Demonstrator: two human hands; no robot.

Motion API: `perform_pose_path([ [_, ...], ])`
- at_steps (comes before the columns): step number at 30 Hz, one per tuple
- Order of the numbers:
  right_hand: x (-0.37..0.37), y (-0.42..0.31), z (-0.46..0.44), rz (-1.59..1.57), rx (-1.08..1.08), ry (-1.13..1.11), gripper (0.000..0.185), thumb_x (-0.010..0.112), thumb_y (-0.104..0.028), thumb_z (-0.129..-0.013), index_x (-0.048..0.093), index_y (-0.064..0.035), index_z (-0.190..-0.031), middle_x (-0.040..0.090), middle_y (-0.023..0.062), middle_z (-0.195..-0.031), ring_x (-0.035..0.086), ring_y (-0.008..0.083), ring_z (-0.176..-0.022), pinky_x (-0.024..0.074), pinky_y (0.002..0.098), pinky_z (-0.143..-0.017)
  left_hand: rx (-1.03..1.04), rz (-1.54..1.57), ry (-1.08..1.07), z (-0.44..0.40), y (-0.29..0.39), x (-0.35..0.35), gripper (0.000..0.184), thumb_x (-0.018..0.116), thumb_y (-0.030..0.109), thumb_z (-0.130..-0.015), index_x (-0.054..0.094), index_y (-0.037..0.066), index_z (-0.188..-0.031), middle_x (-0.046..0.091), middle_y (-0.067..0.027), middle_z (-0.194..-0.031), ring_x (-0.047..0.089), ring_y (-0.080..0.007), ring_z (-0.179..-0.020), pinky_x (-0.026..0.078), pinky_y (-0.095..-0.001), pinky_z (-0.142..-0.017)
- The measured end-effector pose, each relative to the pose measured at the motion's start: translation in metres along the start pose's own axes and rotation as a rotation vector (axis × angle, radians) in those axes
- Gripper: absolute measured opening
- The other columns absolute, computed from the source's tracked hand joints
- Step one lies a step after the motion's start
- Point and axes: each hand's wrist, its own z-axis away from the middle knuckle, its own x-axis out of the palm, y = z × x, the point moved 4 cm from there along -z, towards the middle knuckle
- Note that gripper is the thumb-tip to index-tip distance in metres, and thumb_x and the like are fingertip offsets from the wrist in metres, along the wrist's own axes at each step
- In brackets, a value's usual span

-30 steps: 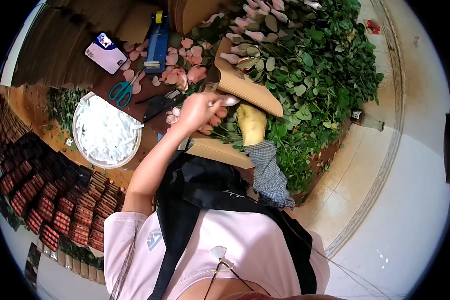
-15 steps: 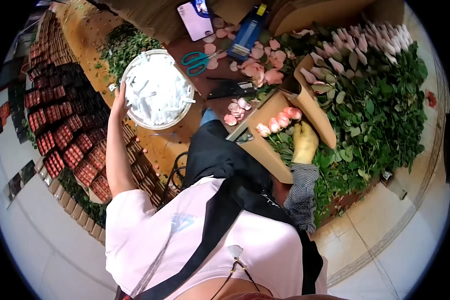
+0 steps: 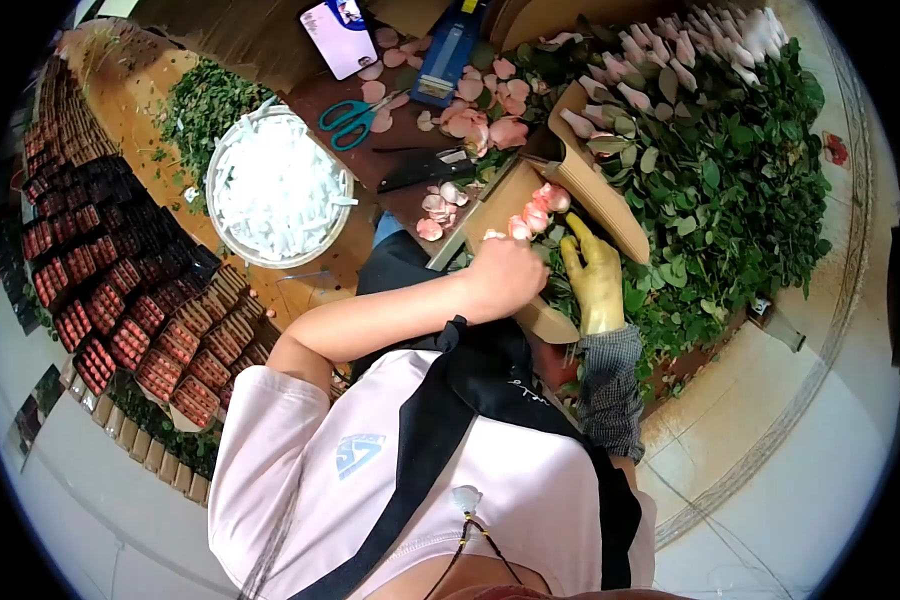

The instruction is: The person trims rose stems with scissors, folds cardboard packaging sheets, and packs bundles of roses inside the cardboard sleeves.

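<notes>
My left hand (image 3: pixel 508 277) is bare and reaches across my body to the cardboard box (image 3: pixel 493 205). Its fingers are curled closed beside the pink roses (image 3: pixel 538 208); what they hold, if anything, is hidden. On the other side of the blooms is my right hand (image 3: pixel 596 275), in a yellow glove, its thumb and forefinger apart near the roses. The roses lie in a row in the box, with green leaves below them. The white basket (image 3: pixel 346 200), full of small white pieces (image 3: pixel 275 185), stands to the left.
Teal scissors (image 3: pixel 348 122), a black knife (image 3: pixel 425 168), a blue tool (image 3: pixel 450 60), a pink phone (image 3: pixel 338 40) and loose petals lie beyond the box. A big heap of leafy rose stems (image 3: pixel 710 210) fills the right. Rows of packed flower boxes (image 3: pixel 130 290) stand at left.
My left hand has left the basket's rim and come right to the roses in the box. My right hand's fingers have spread from the end rose. The view has shifted slightly.
</notes>
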Motion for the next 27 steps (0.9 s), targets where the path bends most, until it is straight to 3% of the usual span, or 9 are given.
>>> perform_pose_path([
  [4, -0.02, -0.024, -0.002, -0.122, 0.015, -0.061, 0.037, 0.068, -0.011, -0.087, 0.063, -0.0091, -0.125, 0.069, 0.0135, -0.081, 0.066, 0.0323, -0.071, 0.0523, 0.0419, -0.064, -0.042, -0.055, -0.37, -0.006, 0.0, 0.021, 0.036, 0.049, 0.026, -0.094, 0.077, 0.002, -0.093, 0.07, -0.0214, -0.098, 0.063, -0.0357, -0.101, 0.056, -0.0416, -0.074],
  [6, -0.018, -0.035, -0.004, -0.188, 0.062, -0.124, 0.029, 0.068, -0.011, -0.087, 0.067, -0.0088, -0.116, 0.07, 0.0162, -0.083, 0.067, 0.0339, -0.073, 0.0527, 0.041, -0.065, -0.012, -0.111, -0.431, -0.007, 0.005, 0.021, 0.037, 0.049, 0.027, -0.094, 0.076, 0.001, -0.095, 0.069, -0.0235, -0.104, 0.062, -0.0371, -0.101, 0.056, -0.0405, -0.074],
  [7, -0.014, -0.036, -0.004, -0.162, 0.03, -0.121, 0.027, 0.069, -0.012, -0.087, 0.068, -0.0088, -0.113, 0.07, 0.0163, -0.083, 0.068, 0.0339, -0.074, 0.0532, 0.0412, -0.066, -0.164, -0.129, -0.337, -0.008, 0.008, 0.03, 0.038, 0.049, 0.027, -0.093, 0.076, 0.0, -0.097, 0.068, -0.0249, -0.105, 0.062, -0.0384, -0.102, 0.055, -0.0412, -0.077],
  [11, 0.017, -0.023, 0.001, -0.06, 0.098, -0.206, 0.022, 0.071, -0.022, -0.086, 0.07, -0.0101, -0.105, 0.071, 0.0149, -0.082, 0.068, 0.0335, -0.074, 0.0543, 0.0426, -0.068, -0.238, -0.354, -0.047, -0.004, 0.023, 0.051, 0.038, 0.05, 0.028, -0.092, 0.077, 0.001, -0.094, 0.07, -0.0215, -0.104, 0.064, -0.0386, -0.1, 0.053, -0.0421, -0.077],
  [14, 0.046, -0.017, 0.0, 0.156, 0.028, -0.207, 0.019, 0.07, -0.029, -0.084, 0.065, -0.0103, -0.085, 0.067, 0.0116, -0.072, 0.066, 0.0324, -0.067, 0.0531, 0.0442, -0.065, -0.18, -0.233, -0.228, -0.01, 0.016, 0.045, 0.037, 0.051, 0.027, -0.091, 0.077, 0.001, -0.093, 0.072, -0.0176, -0.101, 0.065, -0.0389, -0.095, 0.053, -0.0424, -0.078],
  [20, 0.038, -0.032, -0.006, 0.23, -0.122, -0.325, 0.017, 0.067, -0.024, -0.087, 0.06, -0.0107, -0.095, 0.068, 0.0103, -0.071, 0.068, 0.0292, -0.067, 0.0521, 0.0416, -0.06, -0.176, -0.126, -0.18, -0.006, 0.015, 0.036, 0.033, 0.055, 0.022, -0.087, 0.077, -0.002, -0.09, 0.072, -0.0189, -0.091, 0.067, -0.0387, -0.089, 0.056, -0.0434, -0.076],
  [22, 0.046, -0.024, -0.002, 0.211, -0.132, -0.397, 0.03, 0.067, -0.013, -0.081, 0.056, -0.0075, -0.108, 0.068, 0.0089, -0.074, 0.067, 0.0296, -0.07, 0.0518, 0.0407, -0.064, 0.036, -0.366, -0.057, -0.002, 0.016, 0.032, 0.032, 0.056, 0.023, -0.086, 0.073, -0.004, -0.088, 0.071, -0.021, -0.087, 0.068, -0.0374, -0.088, 0.057, -0.0421, -0.073],
  [24, 0.053, -0.019, -0.001, 0.199, -0.101, -0.445, 0.044, 0.068, -0.003, -0.075, 0.054, -0.0047, -0.116, 0.067, 0.0084, -0.076, 0.067, 0.0307, -0.072, 0.0516, 0.0407, -0.067, -0.058, 0.09, -0.252, -0.007, -0.006, 0.031, 0.033, 0.055, 0.025, -0.089, 0.067, -0.006, -0.088, 0.07, -0.0223, -0.083, 0.069, -0.0392, -0.086, 0.057, -0.0451, -0.072],
  [27, 0.056, -0.02, 0.001, 0.399, -0.148, -0.468, 0.044, 0.072, -0.013, -0.078, 0.054, -0.0069, -0.118, 0.067, 0.009, -0.074, 0.067, 0.0288, -0.07, 0.0524, 0.0407, -0.067, -0.382, 0.366, -0.228, -0.016, -0.055, -0.005, 0.033, 0.051, 0.029, -0.096, 0.066, 0.0, -0.088, 0.068, -0.0251, -0.084, 0.067, -0.0426, -0.079, 0.054, -0.0521, -0.073],
])
